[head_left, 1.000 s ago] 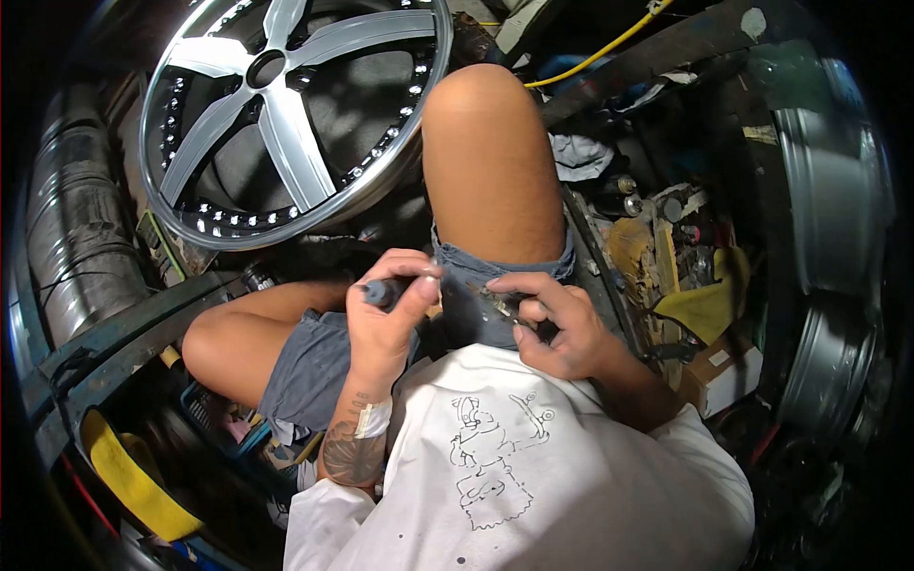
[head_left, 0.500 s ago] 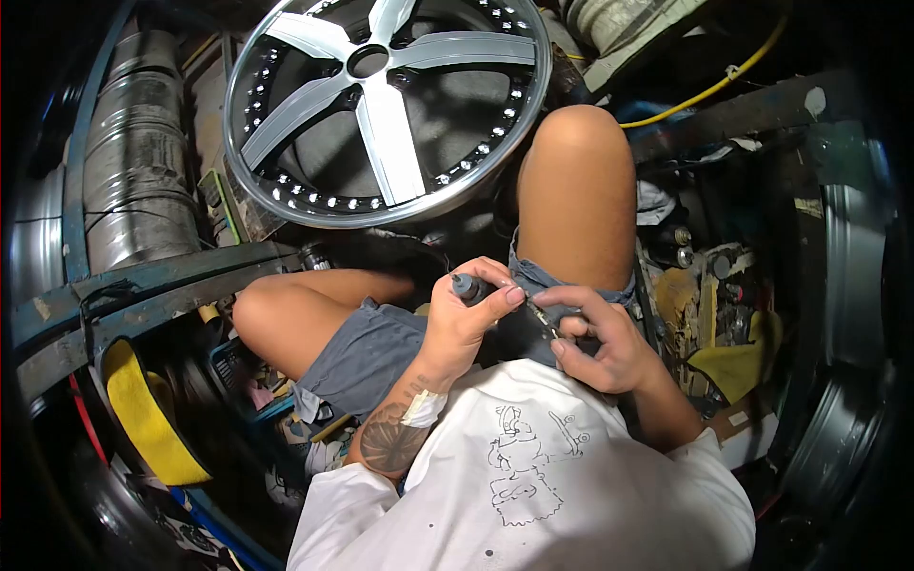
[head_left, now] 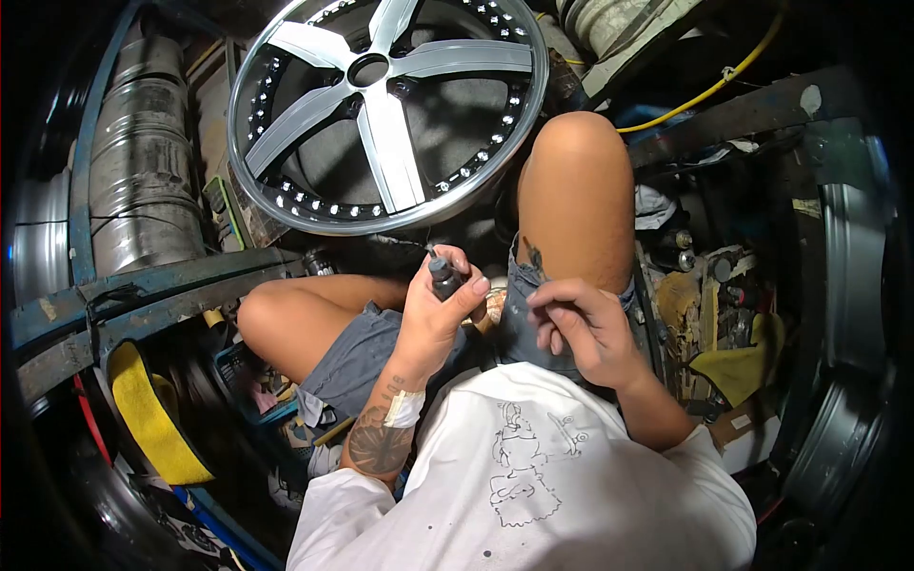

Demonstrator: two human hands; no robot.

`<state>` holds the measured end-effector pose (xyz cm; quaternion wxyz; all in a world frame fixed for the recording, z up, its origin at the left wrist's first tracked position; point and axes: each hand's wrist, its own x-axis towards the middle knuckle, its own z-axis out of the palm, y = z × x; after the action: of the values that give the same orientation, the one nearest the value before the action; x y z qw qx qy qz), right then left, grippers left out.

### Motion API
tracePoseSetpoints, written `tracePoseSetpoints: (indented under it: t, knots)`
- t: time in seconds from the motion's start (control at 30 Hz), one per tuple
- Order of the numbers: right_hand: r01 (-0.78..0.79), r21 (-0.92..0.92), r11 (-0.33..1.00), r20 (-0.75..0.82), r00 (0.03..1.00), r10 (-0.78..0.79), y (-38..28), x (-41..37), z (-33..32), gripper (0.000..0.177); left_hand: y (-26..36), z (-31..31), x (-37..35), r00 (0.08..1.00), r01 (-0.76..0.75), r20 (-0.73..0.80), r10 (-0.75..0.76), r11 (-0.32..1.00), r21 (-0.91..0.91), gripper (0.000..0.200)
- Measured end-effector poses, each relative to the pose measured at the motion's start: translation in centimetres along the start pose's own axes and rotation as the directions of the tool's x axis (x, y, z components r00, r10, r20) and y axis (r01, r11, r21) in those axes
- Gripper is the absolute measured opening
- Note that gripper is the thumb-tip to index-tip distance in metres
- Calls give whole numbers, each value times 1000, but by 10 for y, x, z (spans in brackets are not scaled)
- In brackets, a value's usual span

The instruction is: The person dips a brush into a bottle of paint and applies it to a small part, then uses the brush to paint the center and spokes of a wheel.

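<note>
My left hand (head_left: 438,309) is closed round a dark cylindrical hand tool (head_left: 444,278). The tool's narrower grey end points up and away from me, and a thin dark line seems to run from it toward the rim. What kind of tool it is, I cannot make out. My right hand (head_left: 586,328) is apart from the left, in front of my right thigh, with its fingers curled in a pinch. From its fingertips a small, thin dark piece (head_left: 533,255) sticks up against the thigh. Ahead of my hands lies a large five-spoke wheel rim (head_left: 390,143), with shiny bolts round its edge.
Steel barrels (head_left: 148,162) stand at the left behind a blue metal frame (head_left: 181,285). Yellow abrasive-looking strips (head_left: 152,419) hang at the lower left. A yellow hose (head_left: 709,95) crosses at the upper right. Clutter and a small box (head_left: 747,428) lie to my right.
My hands have moved apart. The left has shifted left with its tool turned more upright; the right no longer meets it, and its thin piece now points up.
</note>
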<state>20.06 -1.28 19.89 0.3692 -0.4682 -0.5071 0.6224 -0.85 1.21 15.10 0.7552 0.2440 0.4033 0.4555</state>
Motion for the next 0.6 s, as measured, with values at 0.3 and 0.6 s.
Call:
tracePoseSetpoints:
  t: [0.3,0.6]
  knots:
    - [236,-198,951,-126,956,-263,-2,44,25,18,5,13,-19,992,-98,85,92,993,63,29]
    - [158,84,984,-140,979,-146,-4,54,31,18,2,7,-31,978,-208,69,197,952,226,31]
